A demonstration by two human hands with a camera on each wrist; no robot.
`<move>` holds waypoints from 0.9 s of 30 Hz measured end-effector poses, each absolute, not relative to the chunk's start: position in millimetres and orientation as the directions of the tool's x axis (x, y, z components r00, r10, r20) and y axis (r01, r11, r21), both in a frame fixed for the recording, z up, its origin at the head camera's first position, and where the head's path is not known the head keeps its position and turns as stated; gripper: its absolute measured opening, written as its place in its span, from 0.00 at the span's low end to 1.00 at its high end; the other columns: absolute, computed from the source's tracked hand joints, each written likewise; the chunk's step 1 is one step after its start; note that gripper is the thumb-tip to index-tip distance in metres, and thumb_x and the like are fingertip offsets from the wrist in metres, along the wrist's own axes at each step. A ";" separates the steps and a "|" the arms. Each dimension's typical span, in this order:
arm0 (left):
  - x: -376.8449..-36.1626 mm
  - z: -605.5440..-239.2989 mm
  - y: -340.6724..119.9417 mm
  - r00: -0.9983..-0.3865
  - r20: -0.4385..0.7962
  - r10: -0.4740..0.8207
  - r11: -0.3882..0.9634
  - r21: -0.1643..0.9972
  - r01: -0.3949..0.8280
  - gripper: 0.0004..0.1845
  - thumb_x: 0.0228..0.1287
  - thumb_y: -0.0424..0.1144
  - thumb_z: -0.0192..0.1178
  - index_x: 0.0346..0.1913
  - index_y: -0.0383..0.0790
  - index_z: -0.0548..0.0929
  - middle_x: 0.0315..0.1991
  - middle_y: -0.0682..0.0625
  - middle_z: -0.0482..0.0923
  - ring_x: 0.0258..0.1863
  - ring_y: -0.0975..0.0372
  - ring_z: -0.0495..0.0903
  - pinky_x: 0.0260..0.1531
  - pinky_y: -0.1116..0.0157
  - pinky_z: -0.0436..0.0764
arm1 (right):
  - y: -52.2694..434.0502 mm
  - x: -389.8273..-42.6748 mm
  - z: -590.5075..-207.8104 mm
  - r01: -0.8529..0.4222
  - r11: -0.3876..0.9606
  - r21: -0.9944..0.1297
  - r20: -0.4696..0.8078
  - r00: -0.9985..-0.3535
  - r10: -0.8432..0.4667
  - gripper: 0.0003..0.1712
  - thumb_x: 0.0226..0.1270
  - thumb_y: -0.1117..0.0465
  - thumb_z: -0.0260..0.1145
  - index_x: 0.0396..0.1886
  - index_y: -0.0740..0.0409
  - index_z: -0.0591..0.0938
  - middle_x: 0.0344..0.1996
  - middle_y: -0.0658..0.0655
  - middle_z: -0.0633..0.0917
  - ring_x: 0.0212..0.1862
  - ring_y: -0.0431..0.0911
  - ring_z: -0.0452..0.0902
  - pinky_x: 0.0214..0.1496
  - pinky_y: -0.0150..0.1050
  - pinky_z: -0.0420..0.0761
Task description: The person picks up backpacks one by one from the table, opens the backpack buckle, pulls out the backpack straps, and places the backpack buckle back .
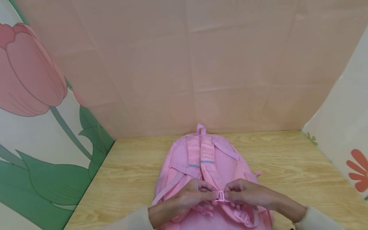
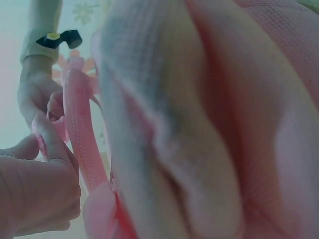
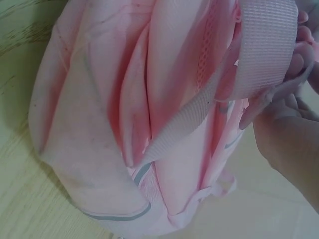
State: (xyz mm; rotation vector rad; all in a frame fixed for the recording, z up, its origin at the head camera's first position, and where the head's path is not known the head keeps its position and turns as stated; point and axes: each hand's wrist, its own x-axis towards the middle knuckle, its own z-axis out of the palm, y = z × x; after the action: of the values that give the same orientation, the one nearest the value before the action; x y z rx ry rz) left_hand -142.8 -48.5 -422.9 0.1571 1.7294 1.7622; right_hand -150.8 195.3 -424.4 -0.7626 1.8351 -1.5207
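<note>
Both hands meet over the near end of the pink backpack (image 1: 201, 159) lying lengthwise on the table (image 1: 287, 159): left hand (image 1: 191, 193) and right hand (image 1: 244, 191) pinch the buckle (image 1: 219, 195) between them, straps running crosswise.

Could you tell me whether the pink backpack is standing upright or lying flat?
Lying flat: the backpack rests strap-side up on the table.

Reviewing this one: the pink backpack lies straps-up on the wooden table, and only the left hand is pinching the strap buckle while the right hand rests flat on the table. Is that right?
Not quite. The right hand is not flat on the table; like the left hand, it pinches at the strap buckle, as the head view shows. The pink backpack does lie straps-up on the wooden table.
</note>
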 end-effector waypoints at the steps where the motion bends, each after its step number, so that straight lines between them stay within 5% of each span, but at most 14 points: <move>1: -142.8 -423.0 -48.5 -0.778 -0.353 0.520 0.088 0.928 -0.362 0.08 0.64 0.35 0.67 0.44 0.36 0.84 0.30 0.47 0.86 0.22 0.62 0.84 0.33 0.56 0.90 | 195.7 -150.8 -424.2 -0.038 0.165 -0.985 -0.104 -0.633 -0.767 0.12 0.75 0.65 0.56 0.36 0.73 0.78 0.25 0.47 0.78 0.25 0.31 0.69 0.23 0.21 0.69; 16: -141.8 -425.8 -48.9 -0.770 -0.348 0.534 0.087 0.929 -0.359 0.07 0.64 0.33 0.66 0.42 0.35 0.84 0.28 0.49 0.85 0.21 0.63 0.84 0.28 0.64 0.89 | 193.3 -149.6 -426.2 -0.012 0.110 -0.994 -0.080 -0.602 -0.794 0.11 0.75 0.66 0.56 0.40 0.73 0.79 0.29 0.50 0.81 0.31 0.34 0.77 0.30 0.21 0.78; 27: -142.0 -426.8 -49.7 -0.770 -0.332 0.544 0.087 0.936 -0.342 0.06 0.64 0.33 0.67 0.41 0.34 0.85 0.27 0.48 0.86 0.21 0.63 0.84 0.32 0.58 0.90 | 188.7 -148.4 -422.8 -0.037 0.073 -0.997 -0.037 -0.591 -0.806 0.10 0.74 0.68 0.56 0.41 0.72 0.80 0.29 0.50 0.80 0.30 0.32 0.75 0.28 0.19 0.75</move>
State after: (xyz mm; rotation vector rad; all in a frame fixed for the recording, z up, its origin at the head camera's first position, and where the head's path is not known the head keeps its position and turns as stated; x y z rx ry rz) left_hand -142.0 -49.7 -426.8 0.2013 1.7241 1.7561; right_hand -148.4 188.7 -422.8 -0.8404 1.7324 -1.5796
